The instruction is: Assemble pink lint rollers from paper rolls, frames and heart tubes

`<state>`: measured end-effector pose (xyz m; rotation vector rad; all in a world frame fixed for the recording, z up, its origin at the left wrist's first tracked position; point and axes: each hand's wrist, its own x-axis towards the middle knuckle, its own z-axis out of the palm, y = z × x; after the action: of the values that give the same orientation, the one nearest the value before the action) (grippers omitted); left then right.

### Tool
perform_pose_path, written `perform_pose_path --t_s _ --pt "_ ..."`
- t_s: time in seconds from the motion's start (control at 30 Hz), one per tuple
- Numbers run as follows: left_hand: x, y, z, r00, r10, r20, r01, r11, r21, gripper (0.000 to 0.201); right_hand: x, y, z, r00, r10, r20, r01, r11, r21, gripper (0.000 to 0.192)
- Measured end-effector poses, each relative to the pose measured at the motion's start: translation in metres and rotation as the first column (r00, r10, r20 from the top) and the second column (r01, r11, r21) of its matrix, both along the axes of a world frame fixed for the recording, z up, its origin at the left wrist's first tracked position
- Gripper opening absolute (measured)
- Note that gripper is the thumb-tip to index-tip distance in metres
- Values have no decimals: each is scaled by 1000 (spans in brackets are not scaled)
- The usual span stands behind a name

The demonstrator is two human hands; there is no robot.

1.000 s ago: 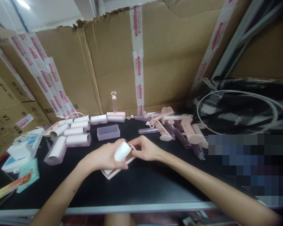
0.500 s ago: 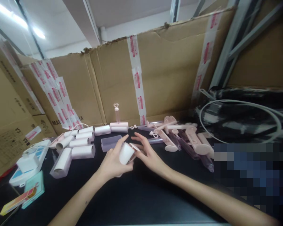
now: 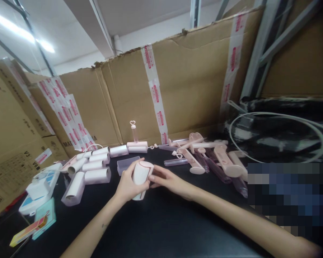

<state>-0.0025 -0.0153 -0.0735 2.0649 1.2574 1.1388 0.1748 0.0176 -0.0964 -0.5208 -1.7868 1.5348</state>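
Observation:
My left hand (image 3: 127,187) is wrapped round a lint roller (image 3: 142,173), a white paper roll in a pale pink holder, tilted above the black table. The thumb of my right hand (image 3: 168,181) presses the right edge of the same roller, its fingers curled behind, partly hidden. Just beyond my left hand lies an open translucent case (image 3: 126,163). Several white rolls (image 3: 97,175) in translucent cases lie to the left. On the right is a pile of pink roller holders (image 3: 223,161) and clear tubes with heart-shaped loops.
A finished-looking roller with an upright heart-topped handle (image 3: 135,132) stands at the back against the cardboard wall (image 3: 196,79). A power strip (image 3: 43,188), a teal box (image 3: 44,218) and a yellow-orange cutter-like item (image 3: 28,231) lie left. A white cable (image 3: 231,134) loops at right.
The pink end piece, tilted away from the white roll before, now sits flush over its end. My right fingers have moved down and closed on the roller's side. The view has shifted slightly.

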Motion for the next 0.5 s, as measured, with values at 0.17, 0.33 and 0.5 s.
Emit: perform_pose_path --t_s 0.17,0.33,0.5 --pt "-13 5 6 996 -85 -37 83 995 -49 100 0 0 8 982 -186 -28 188 972 140 35" --pt "-56 31 9 927 167 -337 -155 986 61 98 15 8 30 875 -478 -81 482 839 254 37" --pt "-56 37 -5 952 43 -304 -72 994 -86 87 30 11 44 840 -534 -94 519 741 427 39"
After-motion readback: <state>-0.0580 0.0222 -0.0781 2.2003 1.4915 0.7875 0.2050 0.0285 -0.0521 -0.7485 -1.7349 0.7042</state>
